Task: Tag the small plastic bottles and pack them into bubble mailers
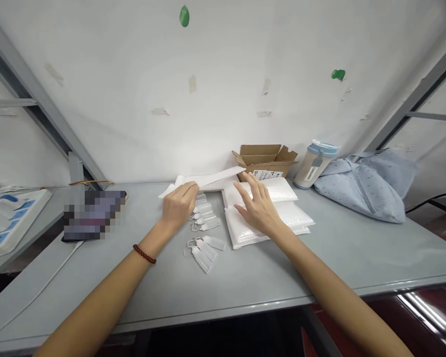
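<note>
My left hand [179,202] is closed, its fingers pinched at the near end of a thin white sheet [223,175] that slants up to the right. Below and beside it lie several small translucent plastic tubes [204,216] with thin loops, in a row partly hidden by the hand. Closer to me is a second small group of these tubes [207,253]. My right hand [258,204] is open, fingers spread, over a pile of white padded envelopes [288,215]; whether it touches them I cannot tell. More white paper [182,179] lies behind my left hand.
An open cardboard box [265,156] stands against the wall, with a cream and blue tumbler [314,166] and a light blue cloth bag [360,186] to its right. At left are a blurred-out phone [96,215], its white cable [35,295] and a white power strip [18,223].
</note>
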Tool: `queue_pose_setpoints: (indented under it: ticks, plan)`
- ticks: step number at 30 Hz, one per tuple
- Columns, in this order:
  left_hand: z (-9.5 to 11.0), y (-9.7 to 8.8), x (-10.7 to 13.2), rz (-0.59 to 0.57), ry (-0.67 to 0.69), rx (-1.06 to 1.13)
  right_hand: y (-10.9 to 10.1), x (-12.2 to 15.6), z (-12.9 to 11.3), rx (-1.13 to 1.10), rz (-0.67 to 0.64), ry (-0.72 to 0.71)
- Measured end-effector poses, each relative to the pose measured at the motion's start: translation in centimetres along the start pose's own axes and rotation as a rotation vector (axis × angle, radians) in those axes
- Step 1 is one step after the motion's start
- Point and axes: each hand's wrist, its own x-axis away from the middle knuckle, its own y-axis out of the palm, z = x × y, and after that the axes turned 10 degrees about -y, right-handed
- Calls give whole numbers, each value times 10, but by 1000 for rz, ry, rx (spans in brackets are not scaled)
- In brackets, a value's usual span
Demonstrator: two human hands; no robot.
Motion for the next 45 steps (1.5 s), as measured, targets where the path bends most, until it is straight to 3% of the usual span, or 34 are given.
queue_pose_setpoints:
  ticks: [3, 6, 8, 10, 12, 15, 17, 19, 22, 28, 32, 35, 40, 43, 45]
  plan:
    - [19, -11, 14, -26, 169, -4, 0, 1, -12, 82, 119, -119]
    - [38, -14, 22, -9, 339, 74, 2, 3, -11, 91, 147, -163]
    - [42, -16, 21, 55, 296, 130, 4, 5, -6, 73, 144, -159]
    - [37, -18, 14, 129, 85, 178, 3, 5, -1, 65, 140, -142]
    - [25, -23, 4, 121, -251, 258, 2, 6, 4, 67, 146, -123]
    - [6, -32, -9, -202, -782, 638, 1, 5, 4, 66, 159, -111]
    - [-1, -34, -12, -454, -946, 921, 1, 4, 2, 44, 153, -111]
    - [-1, -33, -11, -559, -989, 1065, 2, 3, -3, 2, 124, -104]
    - [9, -28, -6, -568, -943, 1099, 2, 2, -10, -64, 62, -115]
    - [32, -24, 3, -762, -697, 1106, -7, 3, -19, -75, -105, -156]
    - [38, -22, 7, -793, -554, 1008, -10, 4, -20, -81, -162, -141]
    - [39, -20, 8, -757, -568, 928, -12, 4, -19, -71, -134, -146]
    - [27, -22, 0, -554, -621, 734, -11, 3, -13, -34, 10, -166]
    - [8, -25, -4, -472, -566, 555, -8, 4, -2, -28, 138, -112]
    - [-4, -27, -6, -503, -458, 389, -6, 4, 6, -62, 194, -89]
